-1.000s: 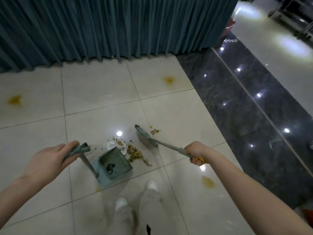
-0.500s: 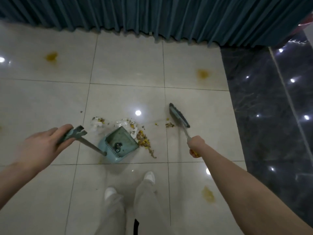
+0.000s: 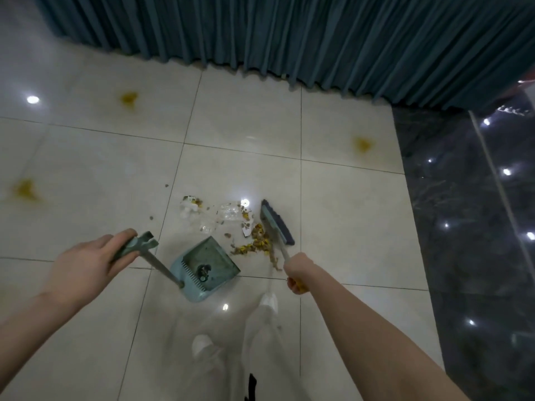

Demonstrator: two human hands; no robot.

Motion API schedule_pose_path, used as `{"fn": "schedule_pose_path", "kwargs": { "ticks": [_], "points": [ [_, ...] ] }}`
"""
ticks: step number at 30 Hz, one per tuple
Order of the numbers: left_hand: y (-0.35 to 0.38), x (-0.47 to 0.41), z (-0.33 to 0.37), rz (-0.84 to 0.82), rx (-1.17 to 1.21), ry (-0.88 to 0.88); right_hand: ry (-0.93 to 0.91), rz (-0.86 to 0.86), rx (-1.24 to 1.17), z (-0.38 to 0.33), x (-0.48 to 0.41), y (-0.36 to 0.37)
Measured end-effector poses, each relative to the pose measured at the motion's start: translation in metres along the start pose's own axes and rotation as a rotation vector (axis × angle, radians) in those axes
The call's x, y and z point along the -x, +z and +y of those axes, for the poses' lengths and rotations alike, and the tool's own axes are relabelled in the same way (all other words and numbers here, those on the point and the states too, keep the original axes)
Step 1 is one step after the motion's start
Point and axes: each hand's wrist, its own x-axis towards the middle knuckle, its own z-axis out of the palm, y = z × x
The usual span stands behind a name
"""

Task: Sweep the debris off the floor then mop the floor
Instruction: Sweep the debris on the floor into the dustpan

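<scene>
While my left hand (image 3: 86, 264) fingers wrap dustpan handle (image 3: 136, 246), right hand (image 3: 299, 272) fist grips broom (image 3: 276, 224) stick. Dustpan (image 3: 202, 267) sits on floor (image 3: 246, 125), mouth facing debris (image 3: 254, 241). Broom head touches pile's right edge. Yellow stains (image 3: 128, 98) scattered on tiles.

A teal dustpan (image 3: 204, 269) sits on the pale tiled floor (image 3: 246, 117) at centre frame, open mouth toward yellow-brown debris (image 3: 256, 244) and clear scraps just above it; the broom (image 3: 273, 222) head rests at the pile's right edge, handle slanting down-right
</scene>
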Motion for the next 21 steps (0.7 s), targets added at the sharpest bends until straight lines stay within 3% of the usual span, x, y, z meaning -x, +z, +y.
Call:
{"fn": "schedule_pose_path", "kwargs": {
  "ticks": [10, 14, 21],
  "points": [
    [-0.001, 0.076, -0.053, -0.024, 0.036, -0.025, -0.028, -0.197, -0.044, -0.018, 0.054, 0.101],
    [-0.002, 0.086, -0.063, -0.056, 0.034, -0.039, -0.089, -0.136, 0.126, -0.019, 0.068, 0.079],
    [0.000, 0.092, -0.061, -0.030, 0.073, -0.016, -0.039, 0.005, 0.043, 0.014, 0.086, 0.040]
  ]
}}
